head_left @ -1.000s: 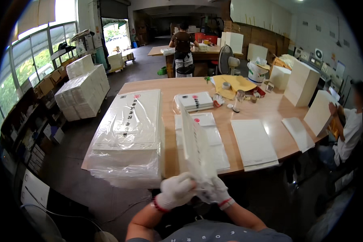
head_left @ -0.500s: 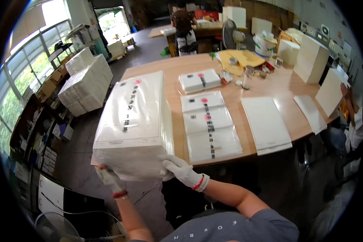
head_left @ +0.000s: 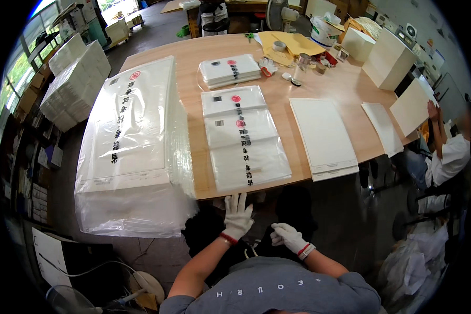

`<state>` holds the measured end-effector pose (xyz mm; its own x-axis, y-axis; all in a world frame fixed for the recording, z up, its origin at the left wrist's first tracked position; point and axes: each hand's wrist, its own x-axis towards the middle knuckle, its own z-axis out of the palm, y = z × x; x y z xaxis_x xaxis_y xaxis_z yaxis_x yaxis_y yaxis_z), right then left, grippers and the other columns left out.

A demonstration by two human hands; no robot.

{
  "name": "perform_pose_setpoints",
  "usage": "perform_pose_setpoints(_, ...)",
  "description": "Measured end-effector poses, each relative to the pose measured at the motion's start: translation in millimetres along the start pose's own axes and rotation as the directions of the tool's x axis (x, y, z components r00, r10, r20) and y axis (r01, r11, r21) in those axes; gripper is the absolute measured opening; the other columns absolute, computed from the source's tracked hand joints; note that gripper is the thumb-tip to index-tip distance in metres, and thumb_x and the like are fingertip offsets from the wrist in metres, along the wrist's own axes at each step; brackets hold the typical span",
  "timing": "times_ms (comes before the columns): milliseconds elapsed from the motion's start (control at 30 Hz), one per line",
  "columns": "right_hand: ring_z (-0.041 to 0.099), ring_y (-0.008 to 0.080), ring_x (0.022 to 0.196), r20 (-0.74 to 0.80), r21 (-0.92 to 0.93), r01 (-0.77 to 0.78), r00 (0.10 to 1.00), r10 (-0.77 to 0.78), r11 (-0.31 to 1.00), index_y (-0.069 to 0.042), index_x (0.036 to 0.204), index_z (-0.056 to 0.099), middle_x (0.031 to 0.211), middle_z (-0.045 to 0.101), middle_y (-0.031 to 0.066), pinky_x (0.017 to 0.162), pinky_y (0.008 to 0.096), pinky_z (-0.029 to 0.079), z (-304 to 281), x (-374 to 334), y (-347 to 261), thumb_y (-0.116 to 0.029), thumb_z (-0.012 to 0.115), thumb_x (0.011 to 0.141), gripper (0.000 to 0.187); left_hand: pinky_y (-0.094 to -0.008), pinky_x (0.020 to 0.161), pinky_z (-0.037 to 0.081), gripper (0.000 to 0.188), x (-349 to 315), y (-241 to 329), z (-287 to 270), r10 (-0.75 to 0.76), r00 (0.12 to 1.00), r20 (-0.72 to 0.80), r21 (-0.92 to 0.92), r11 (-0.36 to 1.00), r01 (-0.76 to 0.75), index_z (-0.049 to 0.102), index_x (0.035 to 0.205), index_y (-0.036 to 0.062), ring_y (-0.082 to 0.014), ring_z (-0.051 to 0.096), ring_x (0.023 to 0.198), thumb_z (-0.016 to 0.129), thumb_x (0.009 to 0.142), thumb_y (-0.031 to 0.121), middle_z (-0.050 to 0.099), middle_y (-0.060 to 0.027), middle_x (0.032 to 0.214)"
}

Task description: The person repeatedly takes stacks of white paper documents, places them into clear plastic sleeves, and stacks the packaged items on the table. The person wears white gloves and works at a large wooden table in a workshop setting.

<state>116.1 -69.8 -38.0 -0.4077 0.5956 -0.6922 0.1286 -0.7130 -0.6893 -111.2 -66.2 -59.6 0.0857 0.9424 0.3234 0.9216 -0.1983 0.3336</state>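
Note:
My left hand point(head_left: 238, 217), in a white glove, is open with fingers stretched toward the table's front edge, just below a flat pile of printed clear plastic bags point(head_left: 246, 152). Nothing shows in it. Lower and to the right, my right hand point(head_left: 289, 238), also gloved, hovers before my body with fingers curled together and no object visible. At the left of the table lies a tall stack of large white sheets in clear printed plastic bags point(head_left: 141, 115), its loose bag ends point(head_left: 131, 209) hanging over the edge. To the right rests a stack of white sheets point(head_left: 324, 136).
Beyond the bags sits a smaller bagged pile point(head_left: 230, 70). Tape rolls point(head_left: 279, 46) and yellow paper point(head_left: 298, 42) lie at the back. A co-worker point(head_left: 450, 157) at the right touches a white board-like stack point(head_left: 411, 107). Wrapped stacks point(head_left: 76, 86) stand on the floor, left.
Both hands have let go of the bagged stack's near end and moved right, toward my body. The bag ends now hang loose over the table edge. My view has tipped downward.

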Motion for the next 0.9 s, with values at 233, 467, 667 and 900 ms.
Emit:
perform_pose_setpoints(233, 0.059, 0.0157, 0.074, 0.024, 0.313, -0.011, 1.000, 0.004, 0.950, -0.003, 0.121, 0.046, 0.090, 0.058, 0.0075, 0.072, 0.0364, 0.054, -3.4, 21.4, 2.2, -0.024, 0.050, 0.092, 0.036, -0.0610, 0.102, 0.019, 0.030, 45.6, -14.1, 8.8, 0.196, 0.967, 0.164, 0.137, 0.966, -0.219, 0.061, 0.089, 0.0070, -0.0375, 0.033, 0.126, 0.066, 0.064, 0.023, 0.040, -0.0168, 0.134)
perform_pose_setpoints(467, 0.057, 0.0145, 0.074, 0.109, 0.372, -0.088, 0.993, 0.051, 0.924, -0.005, 0.119, 0.046, 0.089, 0.057, 0.0048, 0.074, 0.0354, 0.052, 1.0, 56.5, -2.3, -0.022, 0.049, 0.093, 0.031, -0.0609, 0.105, 0.007, 0.044, 127.1, -33.0, -8.6, -0.050, 0.987, 0.154, 0.149, 0.988, 0.027, 0.053, 0.116, 0.0116, -0.0362, 0.020, 0.133, 0.053, 0.080, 0.037, 0.030, -0.0152, 0.142)
perform_pose_setpoints(667, 0.058, 0.0142, 0.075, 0.085, 0.264, -0.056, 0.996, 0.034, 0.963, -0.006, 0.121, 0.046, 0.091, 0.058, 0.0046, 0.072, 0.0338, 0.053, 2.4, 66.9, -11.5, -0.021, 0.048, 0.093, 0.032, -0.0597, 0.106, -0.004, 0.063, 189.0, -83.7, 10.9, -0.388, 0.892, 0.233, 0.297, 0.902, 0.314, 0.035, 0.139, 0.0192, -0.0405, 0.006, 0.137, 0.040, 0.086, 0.052, 0.010, -0.0174, 0.150)
perform_pose_setpoints(900, 0.058, 0.0127, 0.072, 0.047, 0.285, -0.077, 0.997, 0.066, 0.956, -0.004, 0.123, 0.045, 0.088, 0.059, 0.0050, 0.069, 0.0307, 0.053, -5.8, 69.5, 3.8, -0.022, 0.049, 0.093, 0.036, -0.0554, 0.102, 0.018, 0.057, 173.4, -88.0, 22.1, -0.306, 0.936, 0.174, -0.110, 0.938, 0.327, 0.047, 0.127, 0.0130, -0.0366, 0.031, 0.122, 0.061, 0.077, 0.037, 0.035, -0.0160, 0.134)
